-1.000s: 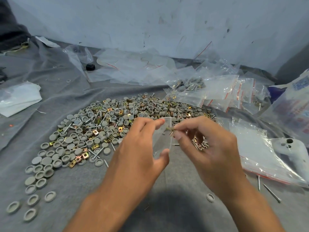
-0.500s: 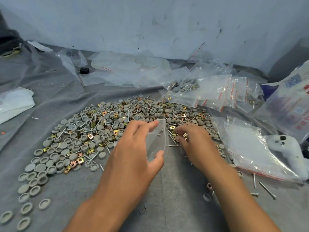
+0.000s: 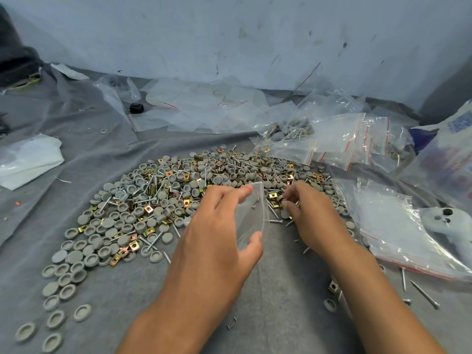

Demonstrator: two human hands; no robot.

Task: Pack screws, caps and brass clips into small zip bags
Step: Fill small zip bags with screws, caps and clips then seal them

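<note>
Here the left hand (image 3: 217, 233) pinches an apparently empty zip bag (image 3: 251, 213); the right hand (image 3: 314, 215) curls over the pile (image 3: 163, 200), grasp hidden.

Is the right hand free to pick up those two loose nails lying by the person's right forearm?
Probably yes. The right hand is at the pile, fingertips pinching small parts; the nails lie uncovered on the cloth beside that forearm.

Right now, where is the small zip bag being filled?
In the head view, centre: the small zip bag is pinched in the left hand, just left of the right hand, over the pile's near edge.
</note>
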